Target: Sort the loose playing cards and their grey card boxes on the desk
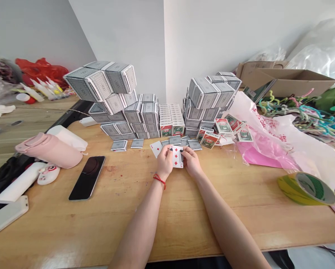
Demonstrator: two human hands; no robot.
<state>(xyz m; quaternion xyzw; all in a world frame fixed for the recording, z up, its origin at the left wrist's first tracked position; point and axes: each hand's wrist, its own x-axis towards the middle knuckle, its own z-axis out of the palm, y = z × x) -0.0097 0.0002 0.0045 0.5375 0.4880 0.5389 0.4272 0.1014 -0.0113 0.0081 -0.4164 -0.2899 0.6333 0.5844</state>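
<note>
A three of diamonds playing card [177, 158] is held up between both hands over the table. My left hand [165, 161], with a red string bracelet [159, 180] at the wrist, pinches its left edge. At the right edge, the fingers of my right hand [191, 161] are closed on it. Just left of my left hand lies an ace of diamonds [156, 148], face up. Small piles of face-down cards [175, 139] sit behind the hands. Farther back, folded-card blocks [150, 114] are stacked in two groups, with boxed card decks [171, 118] piled between them.
On the left lie a phone [87, 178], a pink bottle [51, 150] and a white mouse [48, 174]. To the right are loose card boxes [209, 139], a pink plastic bag [264, 129], a yellow tape roll [306, 189] and a cardboard box [293, 81]. A wall stands behind.
</note>
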